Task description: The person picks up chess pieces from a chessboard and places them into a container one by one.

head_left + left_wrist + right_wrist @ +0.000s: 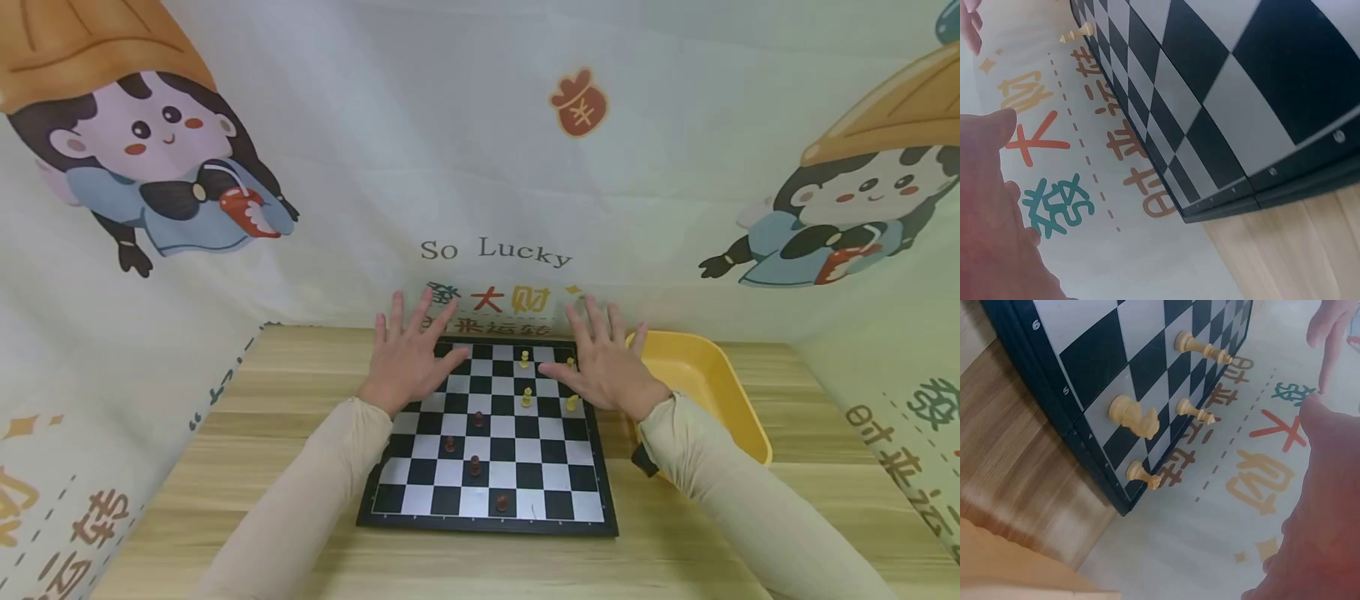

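A black-and-white chessboard (510, 450) lies on the table. Over its far left corner my left hand (408, 358) spreads its straight fingers, holding nothing. My right hand (607, 367), fingers also spread, hovers by the far right edge and holds nothing. Nearest to it are cream chess pieces: a knight (1134, 416), a king (1202, 347) and others toward the far edge. On the nearer half stand several dark red pieces, among them one (475, 466) mid-board and another (502, 502) by the near edge. From the left wrist view, one cream piece (1077, 32) shows at the board's far edge.
To the right of the board sits a yellow tray (738, 408), partly behind my right forearm. A dark object (643, 460) shows under the right wrist. A printed cloth (495, 167) hangs behind and along both sides of the wooden table (225, 500).
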`<act>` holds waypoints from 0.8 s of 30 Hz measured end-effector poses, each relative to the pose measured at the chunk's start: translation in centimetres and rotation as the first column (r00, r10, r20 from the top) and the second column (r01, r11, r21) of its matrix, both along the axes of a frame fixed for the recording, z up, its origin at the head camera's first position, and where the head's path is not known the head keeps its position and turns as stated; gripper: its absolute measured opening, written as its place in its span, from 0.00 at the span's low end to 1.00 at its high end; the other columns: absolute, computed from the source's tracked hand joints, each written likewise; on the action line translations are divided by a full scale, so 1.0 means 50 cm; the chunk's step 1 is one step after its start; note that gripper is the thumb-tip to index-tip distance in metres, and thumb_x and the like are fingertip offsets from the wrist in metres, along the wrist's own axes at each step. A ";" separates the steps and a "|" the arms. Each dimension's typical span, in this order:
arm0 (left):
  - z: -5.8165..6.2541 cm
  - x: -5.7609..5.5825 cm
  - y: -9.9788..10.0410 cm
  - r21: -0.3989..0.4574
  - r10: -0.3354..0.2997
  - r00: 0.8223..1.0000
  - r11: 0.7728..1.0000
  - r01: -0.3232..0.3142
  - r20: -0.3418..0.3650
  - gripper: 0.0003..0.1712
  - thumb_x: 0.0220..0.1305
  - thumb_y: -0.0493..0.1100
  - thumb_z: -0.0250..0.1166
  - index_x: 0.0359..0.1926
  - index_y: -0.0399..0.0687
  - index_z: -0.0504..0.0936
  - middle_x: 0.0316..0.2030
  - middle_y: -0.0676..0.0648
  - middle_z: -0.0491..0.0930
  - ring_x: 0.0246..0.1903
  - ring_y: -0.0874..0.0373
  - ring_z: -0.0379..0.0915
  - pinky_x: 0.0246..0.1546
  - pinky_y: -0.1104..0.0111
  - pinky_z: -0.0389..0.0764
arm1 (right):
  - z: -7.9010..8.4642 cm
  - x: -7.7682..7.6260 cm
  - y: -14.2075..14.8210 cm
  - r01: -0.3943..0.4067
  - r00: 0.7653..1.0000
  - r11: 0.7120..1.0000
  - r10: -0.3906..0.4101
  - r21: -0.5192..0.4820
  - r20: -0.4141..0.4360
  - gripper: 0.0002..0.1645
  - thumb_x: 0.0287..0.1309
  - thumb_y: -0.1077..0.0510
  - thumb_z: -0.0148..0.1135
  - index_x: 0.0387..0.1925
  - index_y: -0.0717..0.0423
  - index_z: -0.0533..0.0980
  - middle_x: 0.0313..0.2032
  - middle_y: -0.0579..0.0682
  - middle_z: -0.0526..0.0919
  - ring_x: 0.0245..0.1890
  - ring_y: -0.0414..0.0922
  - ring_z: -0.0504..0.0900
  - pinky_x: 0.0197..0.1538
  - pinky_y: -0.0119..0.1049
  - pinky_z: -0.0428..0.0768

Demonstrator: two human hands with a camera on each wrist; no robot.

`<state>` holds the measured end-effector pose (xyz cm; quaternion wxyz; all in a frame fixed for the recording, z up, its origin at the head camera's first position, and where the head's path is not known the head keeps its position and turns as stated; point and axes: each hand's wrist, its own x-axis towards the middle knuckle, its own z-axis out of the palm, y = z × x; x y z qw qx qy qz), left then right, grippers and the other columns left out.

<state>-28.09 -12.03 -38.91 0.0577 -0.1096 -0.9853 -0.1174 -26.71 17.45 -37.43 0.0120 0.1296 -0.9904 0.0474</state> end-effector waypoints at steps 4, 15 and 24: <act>-0.003 0.000 -0.007 -0.016 -0.001 1.000 1.000 0.001 -0.016 0.45 0.72 0.75 0.44 0.82 0.69 0.44 0.84 0.47 0.34 0.81 0.34 0.21 0.79 0.34 0.36 | 0.001 0.004 -0.001 -0.013 1.000 1.000 0.013 -0.007 0.000 0.60 0.67 0.21 0.43 0.83 0.51 0.37 0.82 0.59 0.30 0.81 0.70 0.35 0.71 0.83 0.36; -0.031 -0.002 -0.033 -0.033 -0.013 0.998 0.999 0.010 -0.063 0.43 0.74 0.71 0.48 0.82 0.69 0.47 0.84 0.48 0.38 0.82 0.34 0.27 0.78 0.33 0.38 | 0.010 0.026 -0.013 -0.056 0.998 0.997 0.058 -0.051 0.025 0.59 0.69 0.23 0.45 0.82 0.53 0.37 0.82 0.60 0.34 0.81 0.68 0.38 0.73 0.79 0.34; -0.060 -0.006 -0.046 -0.045 0.010 0.999 0.999 -0.012 -0.046 0.41 0.75 0.67 0.51 0.81 0.63 0.53 0.82 0.42 0.47 0.81 0.32 0.34 0.78 0.33 0.46 | 0.003 0.043 -0.022 -0.171 0.985 0.975 0.168 -0.140 -0.034 0.57 0.70 0.27 0.50 0.82 0.54 0.41 0.81 0.63 0.45 0.81 0.66 0.44 0.77 0.75 0.40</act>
